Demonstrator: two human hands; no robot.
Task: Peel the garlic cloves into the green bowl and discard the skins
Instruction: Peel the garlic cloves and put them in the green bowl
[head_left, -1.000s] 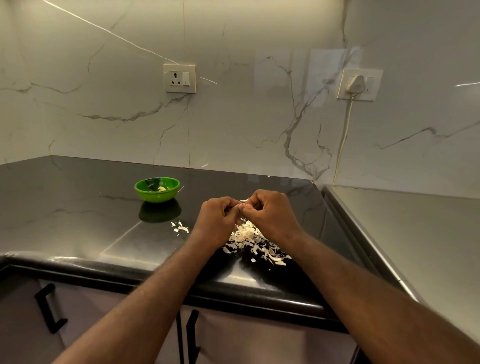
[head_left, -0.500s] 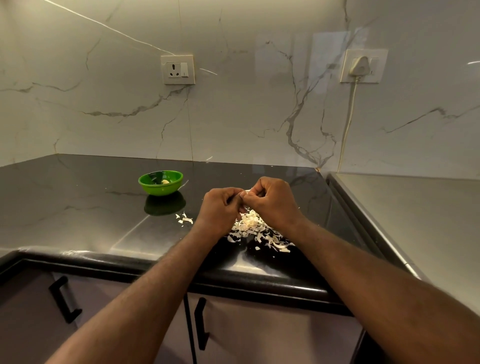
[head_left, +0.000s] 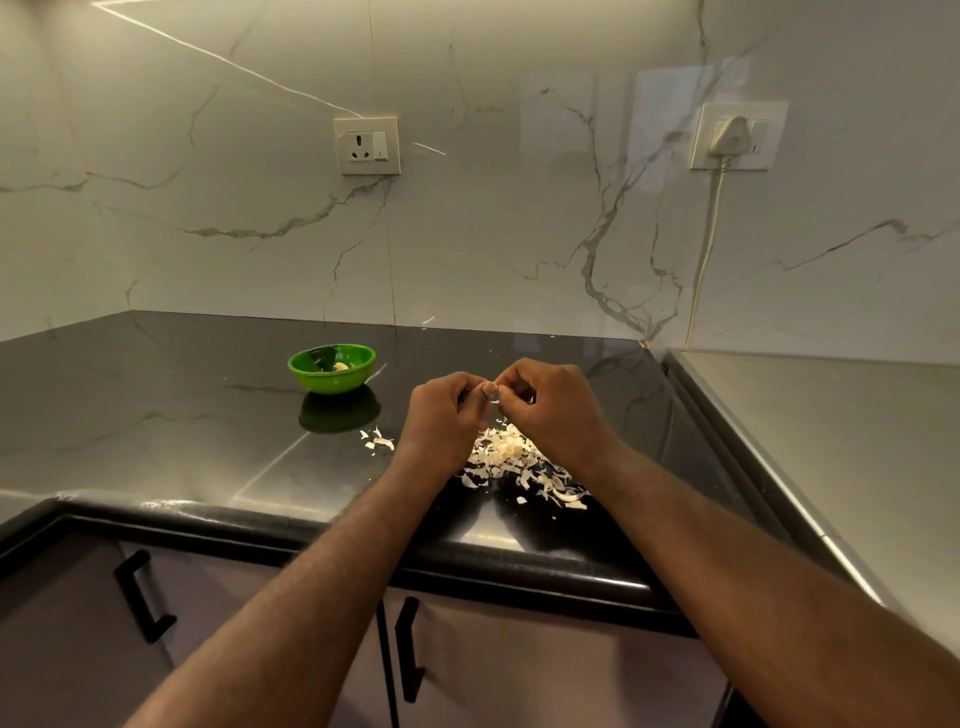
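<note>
Pale cabinet doors (head_left: 545, 670) with black bar handles (head_left: 145, 603) sit under the rounded front lip of a glossy black countertop (head_left: 156, 415). Two bare forearms reach out over that lip from below. Just past the edge, under the wrists, lies a pile of papery garlic skins (head_left: 514, 462), spread mostly beneath the right arm. A smaller scatter of skin flakes (head_left: 378, 441) lies a little to the left of it, apart from the main heap.

Above the pile the left hand (head_left: 441, 421) and right hand (head_left: 556, 410) meet knuckle to knuckle, fingers curled in. Both pinch one small pale piece between their fingertips, which looks like a garlic clove (head_left: 493, 397), though it is too small and too covered to be sure how much skin is on it.

Farther back and to the left stands the green bowl (head_left: 332, 383), upright, well apart from the hands, with a yellowish peeled clove (head_left: 340, 367) inside. A brushed steel surface (head_left: 831, 441) adjoins the counter on the right.

Behind everything rises the white veined marble wall (head_left: 493, 234), carrying a bare socket (head_left: 367, 145) and, to the right, a white plug (head_left: 731, 136) whose cable (head_left: 709, 244) hangs down to the counter.
</note>
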